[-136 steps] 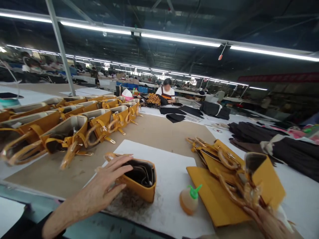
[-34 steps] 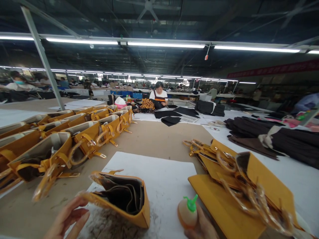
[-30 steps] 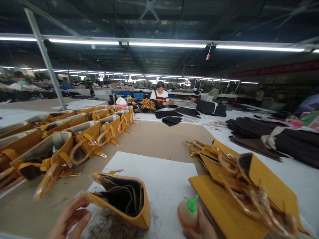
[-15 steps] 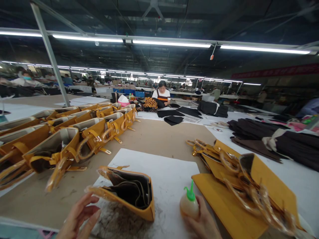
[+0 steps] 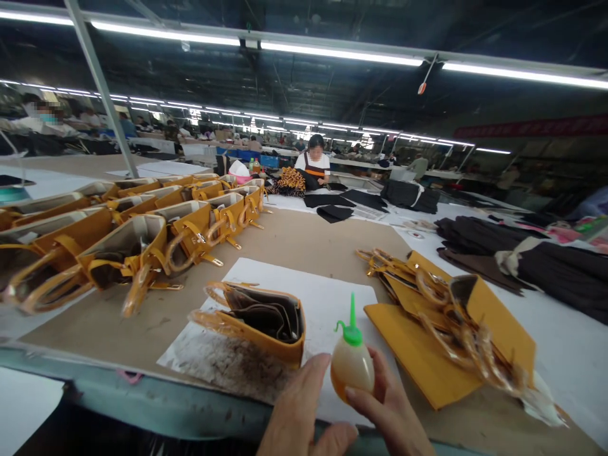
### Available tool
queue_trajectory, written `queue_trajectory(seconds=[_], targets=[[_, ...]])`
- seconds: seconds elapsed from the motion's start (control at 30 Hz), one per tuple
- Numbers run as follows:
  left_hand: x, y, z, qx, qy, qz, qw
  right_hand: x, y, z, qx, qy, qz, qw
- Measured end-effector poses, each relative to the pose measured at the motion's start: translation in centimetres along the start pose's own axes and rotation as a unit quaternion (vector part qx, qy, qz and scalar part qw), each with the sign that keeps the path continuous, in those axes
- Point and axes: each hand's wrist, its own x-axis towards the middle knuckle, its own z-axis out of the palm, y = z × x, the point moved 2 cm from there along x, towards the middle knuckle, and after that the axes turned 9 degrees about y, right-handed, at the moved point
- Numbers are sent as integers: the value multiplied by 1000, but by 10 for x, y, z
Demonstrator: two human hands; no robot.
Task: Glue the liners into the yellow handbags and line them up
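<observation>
A small squeeze bottle with amber liquid and a green nozzle is lifted just above the table's near edge. My right hand grips it from the right and below. My left hand presses its fingers against the bottle's left side. Just left of the bottle, an open yellow handbag with a dark lining lies on a stained white sheet; neither hand touches it.
Rows of yellow handbags stand at the left. A pile of flat yellow bag parts with handles lies at the right. Dark fabric stacks sit further right. A person in a white top works at the far end.
My right hand has lifted the bottle off the sheet and brought it nearer. My left hand left the bag's side and came across to the bottle. The camera tilted down.
</observation>
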Motion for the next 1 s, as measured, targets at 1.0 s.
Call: queue_trajectory(seconds=[1.0], targets=[[46,25,41,-405,-99,-170,893,-17,25,-44,-108,173,-141,969]])
